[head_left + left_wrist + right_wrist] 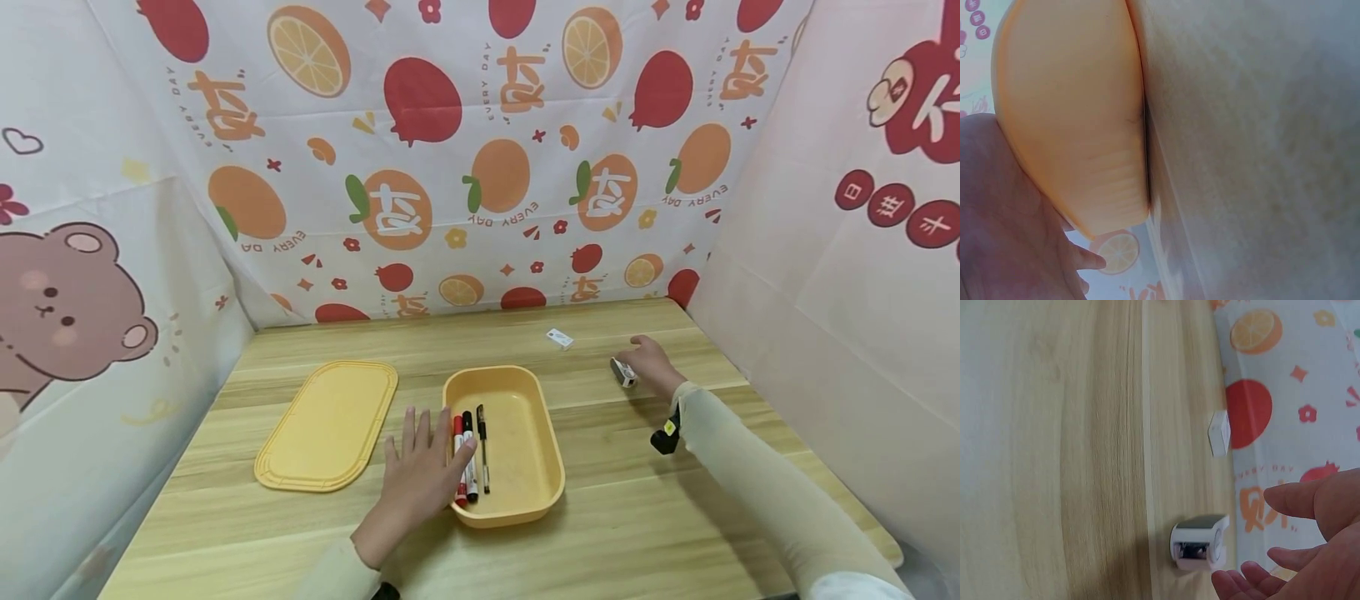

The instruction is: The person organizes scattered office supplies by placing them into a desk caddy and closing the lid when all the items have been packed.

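On the right side of the wood-grain table, my right hand is spread and grasping nothing, right by a small white-and-grey block with a dark slot, contact unclear; I'd judge a light thumb-and-finger pinch across its hard, smooth sides best. My left hand, fingers extended, gripping nothing, lies at the left rim of a round-cornered yellow box holding slim red and black markers plus a thin pen; press gently, I'd say. Farther out: flat, ridge-edged yellow lid, little white slab, creased fruit-print cloth.
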The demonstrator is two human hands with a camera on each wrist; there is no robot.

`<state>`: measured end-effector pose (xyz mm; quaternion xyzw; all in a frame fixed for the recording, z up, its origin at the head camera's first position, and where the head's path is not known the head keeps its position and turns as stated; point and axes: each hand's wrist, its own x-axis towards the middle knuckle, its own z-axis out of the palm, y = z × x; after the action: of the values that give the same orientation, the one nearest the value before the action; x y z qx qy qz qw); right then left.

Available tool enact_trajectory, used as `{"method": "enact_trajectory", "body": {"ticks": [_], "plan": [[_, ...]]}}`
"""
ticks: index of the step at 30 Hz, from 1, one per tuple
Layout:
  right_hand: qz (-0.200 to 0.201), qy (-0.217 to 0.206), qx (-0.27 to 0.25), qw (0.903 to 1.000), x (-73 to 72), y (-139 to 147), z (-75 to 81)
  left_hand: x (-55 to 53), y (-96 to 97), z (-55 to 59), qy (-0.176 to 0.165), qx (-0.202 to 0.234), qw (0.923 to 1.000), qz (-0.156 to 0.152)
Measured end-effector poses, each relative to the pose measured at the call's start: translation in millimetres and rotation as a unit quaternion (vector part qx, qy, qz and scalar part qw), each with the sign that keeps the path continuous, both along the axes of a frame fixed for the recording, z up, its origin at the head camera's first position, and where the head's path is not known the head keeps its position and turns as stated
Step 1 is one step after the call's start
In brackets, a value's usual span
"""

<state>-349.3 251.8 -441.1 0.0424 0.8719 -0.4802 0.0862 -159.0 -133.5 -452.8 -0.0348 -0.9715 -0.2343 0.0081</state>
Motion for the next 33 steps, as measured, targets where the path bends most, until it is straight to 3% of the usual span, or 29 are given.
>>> {"method": "enact_trajectory", "body": {"ticks": [14,24,33], "plan": [[-0.023,-0.042,0.005,0.9988,-6.3,9.7,-15.7,0.9,-0.3,1.2,0.005,-0.004,1.0000,-0.003],[-0.016,-0.031,0.017,0.9992,-5.0,4.4,-18.6,1.7,-1.4,1.4,0.001,0.001,1.0000,-0.001],[-0.010,-0.022,-0.008,0.9997,-4.0,-3.3,-26.5,1.3,-0.4,-0.5,0.000,0.000,1.0000,0.000]]}}
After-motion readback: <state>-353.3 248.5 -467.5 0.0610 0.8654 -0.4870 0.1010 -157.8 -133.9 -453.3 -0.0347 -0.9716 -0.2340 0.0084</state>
